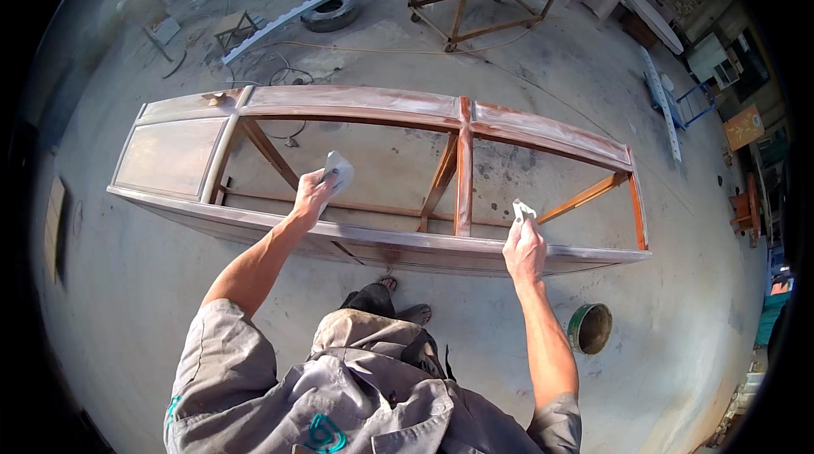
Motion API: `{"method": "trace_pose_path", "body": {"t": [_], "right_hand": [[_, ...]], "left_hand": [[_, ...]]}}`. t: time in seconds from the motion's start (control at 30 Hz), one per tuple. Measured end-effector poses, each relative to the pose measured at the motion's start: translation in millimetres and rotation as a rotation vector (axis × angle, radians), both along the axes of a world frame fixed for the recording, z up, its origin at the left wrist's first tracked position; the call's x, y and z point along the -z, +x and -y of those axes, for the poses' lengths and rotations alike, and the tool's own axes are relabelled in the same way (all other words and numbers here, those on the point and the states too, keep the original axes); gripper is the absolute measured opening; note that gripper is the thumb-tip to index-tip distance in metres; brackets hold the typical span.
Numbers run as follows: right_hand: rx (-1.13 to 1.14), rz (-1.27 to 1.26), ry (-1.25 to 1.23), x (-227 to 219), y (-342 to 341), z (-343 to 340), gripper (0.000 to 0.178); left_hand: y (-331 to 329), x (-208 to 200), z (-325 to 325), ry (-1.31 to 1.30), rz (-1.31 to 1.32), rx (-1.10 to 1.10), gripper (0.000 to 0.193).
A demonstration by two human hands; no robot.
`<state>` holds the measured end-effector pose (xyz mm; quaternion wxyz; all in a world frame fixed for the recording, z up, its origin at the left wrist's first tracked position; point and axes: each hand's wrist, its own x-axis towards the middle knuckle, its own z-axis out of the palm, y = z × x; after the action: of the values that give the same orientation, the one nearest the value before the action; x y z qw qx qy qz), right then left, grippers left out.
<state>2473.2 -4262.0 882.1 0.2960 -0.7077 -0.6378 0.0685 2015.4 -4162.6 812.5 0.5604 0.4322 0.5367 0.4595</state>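
Note:
In front of me a long wooden furniture frame (464, 170) lies across the floor, its reddish-brown wood smeared whitish in places. My left hand (314, 197) is closed around a broad, pale putty knife (341, 168), held over the large opening of the frame. Above the near rail on the right, my right hand (525, 249) grips a smaller putty knife (523, 209) with whitish stuff on its blade. Most of both handles is hidden in my fingers. At its left end the frame has a closed panel (170, 155), with a small brownish scrap (217, 100) lying on its far edge.
A dark green bucket (590, 328) stands on the floor by my right forearm. Beyond the frame are a wheeled wooden stand (465, 5) bearing pale boards, a tyre (330, 13), a small stool (234, 26) and a long white strip (314, 9). A cable trails on the floor.

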Motion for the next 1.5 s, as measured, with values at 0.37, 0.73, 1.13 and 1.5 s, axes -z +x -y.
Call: {"method": "trace_pose_path", "body": {"t": [0.37, 0.73, 1.13, 1.5], "right_hand": [[0.412, 0.157, -0.229, 55.1, 49.8, -30.2, 0.038], [0.417, 0.216, -0.268, 56.6, 52.8, -26.9, 0.038], [0.425, 0.230, -0.284, 55.5, 52.5, -31.0, 0.038], [0.441, 0.257, -0.287, 65.3, 58.0, -36.3, 0.038]], "left_hand": [[16.3, -15.0, -116.4, 0.652, -1.024, 0.024, 0.066], [-188.9, 20.4, -176.3, 0.333, -1.361, -0.205, 0.046], [-170.1, 1.7, -197.1, 0.017, -1.360, -0.259, 0.043], [-123.1, 33.4, -187.4, 0.181, -1.375, -0.399, 0.049]]}}
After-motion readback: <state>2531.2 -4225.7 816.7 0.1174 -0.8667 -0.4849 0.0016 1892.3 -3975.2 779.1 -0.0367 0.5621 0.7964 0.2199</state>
